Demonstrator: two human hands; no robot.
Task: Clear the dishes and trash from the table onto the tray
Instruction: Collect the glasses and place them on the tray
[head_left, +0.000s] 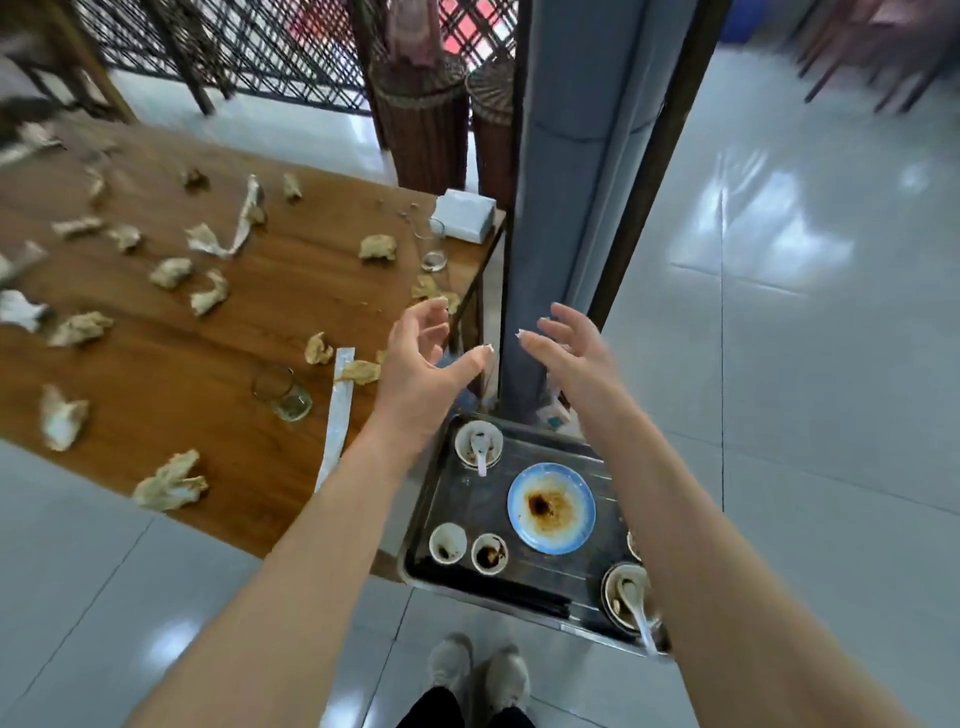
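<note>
I find the tray (467, 501) just right of the table (291, 291), at its near corner. On the tray: plate (551, 506) at centre, bowl (478, 441) with a spoon at far left, two small cups (448, 543) side by side at near left, chopsticks (519, 590) along the near edge, second bowl (623, 577) at near right. On the table: crumpled napkins (170, 273) scattered throughout, one glass (283, 392) near the tray, second glass (434, 244) at far right beside a napkin box (462, 215).

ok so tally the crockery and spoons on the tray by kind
blue plate: 1
bowls: 2
small cups: 2
spoons: 2
total: 7
a further rim is mostly hidden and is not counted
</note>
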